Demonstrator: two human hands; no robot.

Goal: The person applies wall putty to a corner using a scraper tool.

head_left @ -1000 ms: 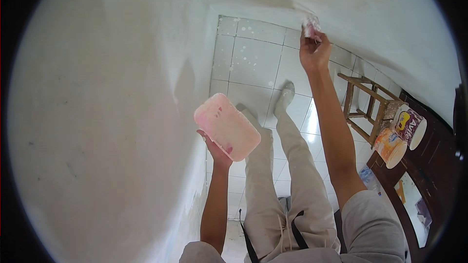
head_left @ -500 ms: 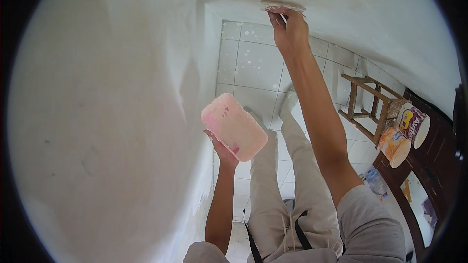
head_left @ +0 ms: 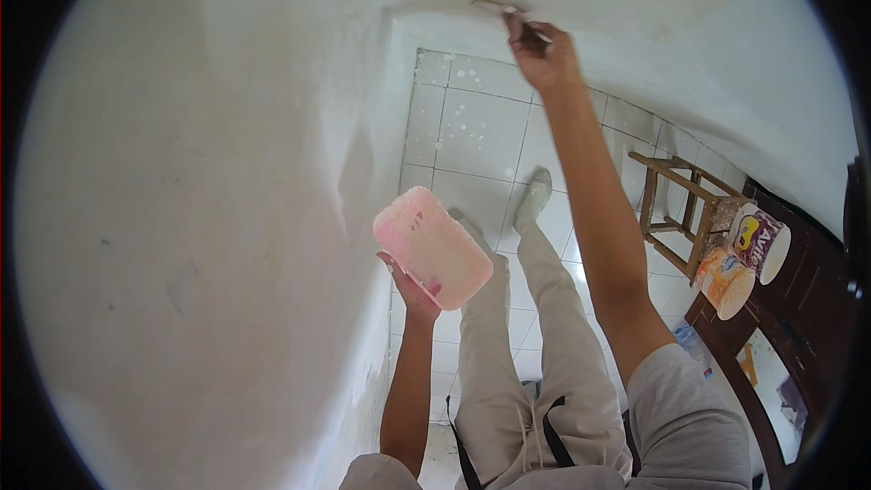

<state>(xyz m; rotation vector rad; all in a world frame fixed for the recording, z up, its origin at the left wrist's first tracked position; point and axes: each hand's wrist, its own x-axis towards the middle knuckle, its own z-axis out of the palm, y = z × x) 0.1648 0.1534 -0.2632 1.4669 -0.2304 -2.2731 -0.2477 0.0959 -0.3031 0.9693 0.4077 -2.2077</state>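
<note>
My left hand point(head_left: 415, 292) grips the lower left edge of a pink, rounded rectangular tray point(head_left: 434, 249). The tray is smeared with whitish paste, with darker pink patches showing through. My right arm reaches up and forward to the far wall point(head_left: 635, 0). There my right hand point(head_left: 544, 53) is closed around a putty spreader point(head_left: 494, 5), whose thin blade appears edge-on at the wall surface. Motion smears the spreader slightly, and my fingers cover most of its grip.
A plastered wall point(head_left: 227, 218) rises close on my left and meets the far wall in a corner. White floor tiles point(head_left: 485, 127) carry paste spots. To the right stand a wooden stool point(head_left: 676, 209), a purple-and-white bucket point(head_left: 760, 240), an orange bucket point(head_left: 724, 281) and dark brown woodwork point(head_left: 807, 308).
My right hand has turned, so the spreader's blade now points left and lies slightly farther left along the wall. The tray in my left hand has dropped a little in view.
</note>
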